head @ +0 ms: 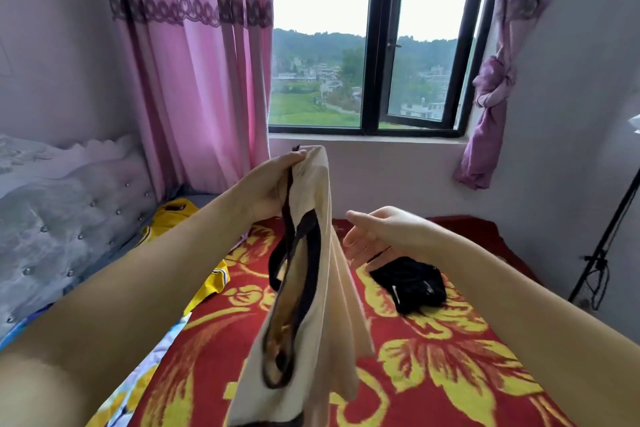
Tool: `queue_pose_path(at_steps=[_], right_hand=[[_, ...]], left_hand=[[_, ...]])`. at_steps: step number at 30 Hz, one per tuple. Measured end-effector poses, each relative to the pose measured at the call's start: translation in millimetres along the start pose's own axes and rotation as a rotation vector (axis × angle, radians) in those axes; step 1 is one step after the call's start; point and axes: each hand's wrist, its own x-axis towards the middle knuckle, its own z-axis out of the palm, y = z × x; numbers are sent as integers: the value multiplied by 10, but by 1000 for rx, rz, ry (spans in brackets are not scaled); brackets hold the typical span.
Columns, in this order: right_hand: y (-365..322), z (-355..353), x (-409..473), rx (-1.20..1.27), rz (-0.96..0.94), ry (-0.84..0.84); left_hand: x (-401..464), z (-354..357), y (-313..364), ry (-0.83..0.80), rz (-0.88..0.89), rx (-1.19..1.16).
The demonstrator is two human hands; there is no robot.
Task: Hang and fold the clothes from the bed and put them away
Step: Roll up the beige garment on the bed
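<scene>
My left hand (273, 184) is raised above the bed and grips the top of a cream garment with black trim (322, 274), which hangs down in folds toward the blanket. To the right of the hanging cloth, my right hand (377, 236) is open with fingers spread, close to the cloth and holding nothing. A crumpled black garment (412, 282) lies on the red and yellow flowered blanket (450, 367) just below my right hand. A yellow garment (173, 217) lies at the bed's left side near the headboard.
A grey tufted headboard (65, 225) stands at the left. Pink curtains (194, 80) hang beside a dark-framed window (374, 45) straight ahead. A knotted purple curtain (491, 90) hangs at the right, and a black stand (609, 236) leans by the right wall.
</scene>
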Motion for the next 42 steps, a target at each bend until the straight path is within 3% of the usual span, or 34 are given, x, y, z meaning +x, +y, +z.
queue_pose_path(at_steps=[4,9,12,15,19,21,24,28,34,36,40,42], right_hand=[[209,263,18,-197,5,-91],[734,811,378,-421,18,148],[976,651,548,-593,125,220],[1064,45,622,-686,253,307],[963,-726,579,-441,214,593],[836,-907,578,-345,155,634],[534,-947,580,-322,80,585],[4,-924,517,-409,-61,626],[-650,-802,279,-743,-183,716],[-845,-699,221,-800,-213,714],[-1111,-409,187,-974,-165,676],[-1129,-294,193,-1038,-153,667]], left_hand=[[-40,-41,-22,-7,-23,1],[-84,-2,-16,-47,-9,-47],[-84,-125,92,56,-31,97],[-111,-427,121,237,-65,314],[-200,-780,-22,417,-138,296],[-190,-850,-100,502,-120,319],[-150,-792,-140,459,-7,759],[-230,-497,-131,105,-137,1494],[-283,-290,-512,77,-99,2057],[-257,-204,-655,72,0,2018],[-192,194,-842,20,263,1115],[-121,440,-862,95,416,930]])
